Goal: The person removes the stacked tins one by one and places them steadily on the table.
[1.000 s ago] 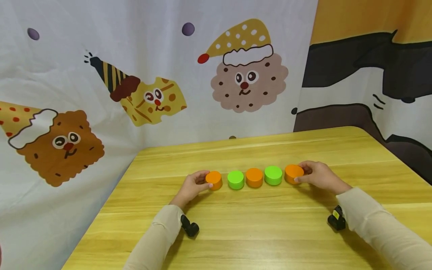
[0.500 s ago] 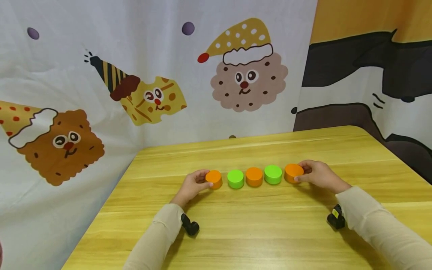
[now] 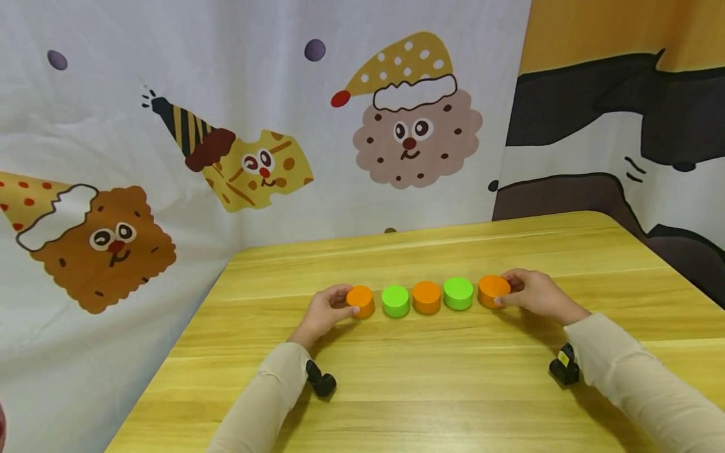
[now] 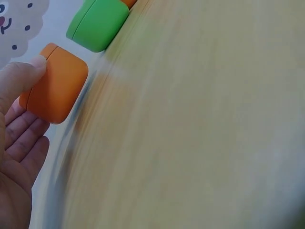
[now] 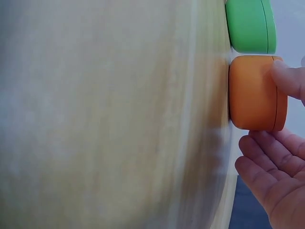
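Leftmost, the left hand curls round the end orange puck on the bench, thumb on its side. Five pucks form a row: three orange, two green. The right hand pinches the far orange puck.

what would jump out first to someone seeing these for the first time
A row of five round blocks, alternating orange and green, lies across the middle of the yellow wooden table. The left hand holds the leftmost orange block and the right hand the rightmost orange block. Behind the table hangs a white curtain printed with cartoon biscuits in party hats.
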A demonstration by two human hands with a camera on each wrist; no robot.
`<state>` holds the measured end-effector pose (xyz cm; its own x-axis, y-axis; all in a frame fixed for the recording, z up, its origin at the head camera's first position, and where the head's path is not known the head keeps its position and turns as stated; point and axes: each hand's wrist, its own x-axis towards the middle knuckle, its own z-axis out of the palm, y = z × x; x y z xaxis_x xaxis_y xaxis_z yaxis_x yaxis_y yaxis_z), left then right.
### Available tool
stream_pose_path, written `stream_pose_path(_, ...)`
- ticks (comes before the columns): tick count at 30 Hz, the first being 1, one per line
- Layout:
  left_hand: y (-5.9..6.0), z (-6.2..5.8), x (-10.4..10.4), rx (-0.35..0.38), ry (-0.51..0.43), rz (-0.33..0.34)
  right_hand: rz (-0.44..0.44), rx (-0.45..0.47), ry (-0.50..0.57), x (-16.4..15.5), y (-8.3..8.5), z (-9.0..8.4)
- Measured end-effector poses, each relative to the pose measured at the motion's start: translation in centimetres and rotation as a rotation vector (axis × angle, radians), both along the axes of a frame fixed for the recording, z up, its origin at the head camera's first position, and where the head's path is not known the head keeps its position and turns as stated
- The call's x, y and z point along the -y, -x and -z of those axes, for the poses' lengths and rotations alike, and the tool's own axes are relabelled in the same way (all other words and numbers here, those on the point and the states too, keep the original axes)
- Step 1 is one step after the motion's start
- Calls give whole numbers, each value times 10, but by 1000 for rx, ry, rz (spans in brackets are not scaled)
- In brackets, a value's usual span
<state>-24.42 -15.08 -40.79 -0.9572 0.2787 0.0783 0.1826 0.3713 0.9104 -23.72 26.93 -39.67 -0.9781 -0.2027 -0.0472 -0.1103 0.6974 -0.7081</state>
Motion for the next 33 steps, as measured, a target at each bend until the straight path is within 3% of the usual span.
stream_pose_path(5, -5, -7, -4, 3, 10, 23, -5, 3, 7, 0, 0, 0)
stream_pose_path(10, -2, -3, -5, -2, 18, 27, -4, 7, 13, 0, -1, 0)
stream_pose_path(17, 15, 24, 0, 1, 22, 19, 5, 20, 18, 0, -2, 0)
stream_pose_path(20, 17, 27, -1, 10, 12, 18, 7, 22, 22, 0, -2, 1)
stream_pose_path(27, 13, 22, -1, 37, -27, 58, 20, 35, 43, 0, -5, 2)
stream_pose_path(33, -1, 1, -5, 41, -15, 81, 31, 46, 51, 1, -6, 1)
